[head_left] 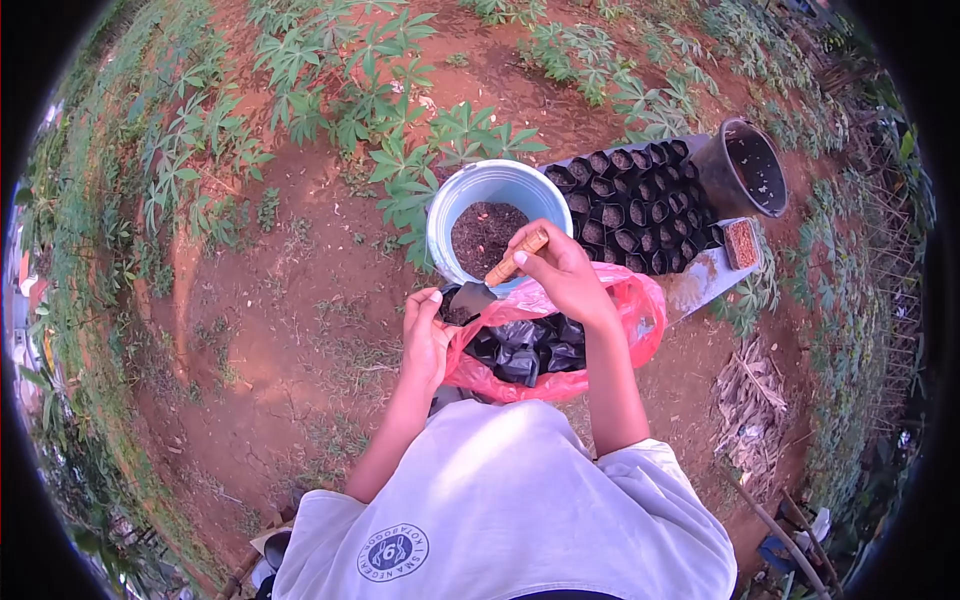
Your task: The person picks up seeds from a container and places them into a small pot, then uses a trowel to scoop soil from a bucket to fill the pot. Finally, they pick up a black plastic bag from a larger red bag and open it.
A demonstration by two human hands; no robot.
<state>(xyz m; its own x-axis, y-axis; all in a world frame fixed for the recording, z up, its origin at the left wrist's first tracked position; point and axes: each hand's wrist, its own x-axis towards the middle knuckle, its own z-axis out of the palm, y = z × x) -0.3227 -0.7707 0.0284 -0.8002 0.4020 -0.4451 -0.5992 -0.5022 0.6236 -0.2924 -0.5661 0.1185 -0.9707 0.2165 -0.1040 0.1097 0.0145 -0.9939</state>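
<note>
My right hand (568, 268) is closed around the wooden handle of a small hand trowel (515, 258). The trowel's dark blade points down and left, at the mouth of a black plastic seedling bag (455, 310). My left hand (427, 335) pinches that bag by its edge, left of the blade. Just beyond both hands stands a light blue bucket (440, 215) with dark soil (485, 235) in it. Below my hands, a red plastic bag (640, 315) lies open with several folded black bags (520, 350) inside.
To the right, rows of soil-filled black seedling bags (625, 215) stand on a pale board (690, 290). A black bucket (745, 170) and a small container of reddish-brown grains (741, 245) sit at its right end. Leafy plants (400, 150) grow beyond the bucket; dry leaves (750, 400) lie right.
</note>
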